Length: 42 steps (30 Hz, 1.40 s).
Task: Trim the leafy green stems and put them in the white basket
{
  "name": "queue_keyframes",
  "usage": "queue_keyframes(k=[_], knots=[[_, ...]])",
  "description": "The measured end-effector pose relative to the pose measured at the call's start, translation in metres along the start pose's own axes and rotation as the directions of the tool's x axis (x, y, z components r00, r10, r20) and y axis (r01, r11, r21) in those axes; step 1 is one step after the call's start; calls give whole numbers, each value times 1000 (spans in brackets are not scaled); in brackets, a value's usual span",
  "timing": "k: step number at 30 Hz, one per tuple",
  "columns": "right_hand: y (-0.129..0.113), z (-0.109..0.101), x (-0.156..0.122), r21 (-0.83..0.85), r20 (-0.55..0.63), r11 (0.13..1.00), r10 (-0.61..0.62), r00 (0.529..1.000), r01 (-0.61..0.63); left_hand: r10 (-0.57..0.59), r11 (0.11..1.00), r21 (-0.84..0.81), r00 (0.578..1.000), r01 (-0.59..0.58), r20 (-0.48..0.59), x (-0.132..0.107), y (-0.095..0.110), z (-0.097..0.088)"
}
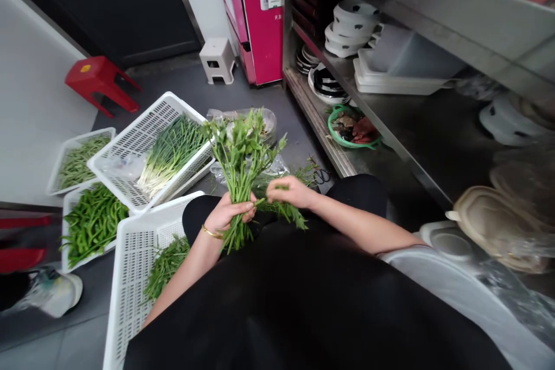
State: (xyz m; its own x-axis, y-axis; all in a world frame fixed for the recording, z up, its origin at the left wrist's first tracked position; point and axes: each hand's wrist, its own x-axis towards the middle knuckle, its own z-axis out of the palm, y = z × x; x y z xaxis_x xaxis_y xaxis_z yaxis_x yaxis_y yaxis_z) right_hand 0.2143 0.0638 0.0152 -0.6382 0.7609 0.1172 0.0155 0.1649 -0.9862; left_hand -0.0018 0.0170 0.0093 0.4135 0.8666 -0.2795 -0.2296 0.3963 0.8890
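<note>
A bunch of leafy greens [241, 170] stands nearly upright in my left hand [229, 211], whose fingers are wrapped around the stems. Leaves fan out above the grip, and cut stem ends stick out below it. Just to the right, my right hand [292, 191] has its fingers curled together, with a bit of green stem showing between them. Loose leafy sprigs [286, 212] lie below that hand, over my lap. More greens [167, 263] lie in a white basket [134, 248] beside my left forearm.
Left are white baskets of green onions [176, 147], green peppers [95, 217] and green beans [82, 159]. A plastic bag [264, 121] sits ahead. Metal shelving [407, 156] with dishes runs along the right. Stools, red [97, 78] and white [217, 59], stand farther off. Another person's shoe [54, 292] is at left.
</note>
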Motion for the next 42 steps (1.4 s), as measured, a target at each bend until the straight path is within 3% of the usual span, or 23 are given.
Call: queue_keyframes(k=[1,3,4,5,8,12,15,17,20,25,27,30,32,35,38,40,42], knots=[[0,-9,-4,142,-165,988,78,983,-55,10,1000,-27,1000,-10,-6,-1,1,-2],[-3,-32,-12,334,-417,941,191,889,-45,-8,998,-66,1000,7,-12,-2,2,-7],[-5,-44,-15,368,-472,930,204,858,-18,-18,997,-75,1000,17,-15,-2,3,-9],[-8,-54,-19,365,-478,931,199,855,-12,-23,997,-75,1000,21,-20,-2,3,-10],[-16,-68,-20,174,-352,978,170,920,-114,25,999,-44,997,-28,-66,4,3,-8],[-14,-39,4,-130,-218,979,127,968,-158,-25,1000,-17,997,24,-67,14,5,2],[-5,-9,29,-49,-195,987,140,971,-152,-100,995,-34,994,98,-35,14,7,7],[-1,3,37,34,-253,990,140,957,-135,-104,993,-54,993,101,-48,12,8,7],[3,10,35,70,-329,991,134,935,-118,-61,995,-91,991,51,-116,7,7,5],[7,13,16,125,-390,972,234,891,-201,-36,999,-26,970,31,-240,6,5,6],[5,11,9,88,-320,965,261,911,-246,-38,999,-15,963,35,-268,8,5,6],[-12,4,-4,-184,-128,957,203,971,-225,-52,999,-33,952,44,-300,9,6,4],[-30,-4,-9,-441,-77,891,81,994,-107,-64,998,-26,950,59,-305,9,7,2],[-51,-14,-6,-772,-55,635,-109,993,27,-66,998,-5,955,67,-288,8,7,3],[-53,-19,7,-933,40,354,-91,995,69,-58,998,-5,965,59,-256,5,7,6],[-46,-19,13,-960,84,266,-44,995,93,-52,999,-8,972,51,-228,1,7,6],[-38,-16,14,-963,92,249,-40,995,99,-50,999,-9,977,49,-208,-2,7,5]])
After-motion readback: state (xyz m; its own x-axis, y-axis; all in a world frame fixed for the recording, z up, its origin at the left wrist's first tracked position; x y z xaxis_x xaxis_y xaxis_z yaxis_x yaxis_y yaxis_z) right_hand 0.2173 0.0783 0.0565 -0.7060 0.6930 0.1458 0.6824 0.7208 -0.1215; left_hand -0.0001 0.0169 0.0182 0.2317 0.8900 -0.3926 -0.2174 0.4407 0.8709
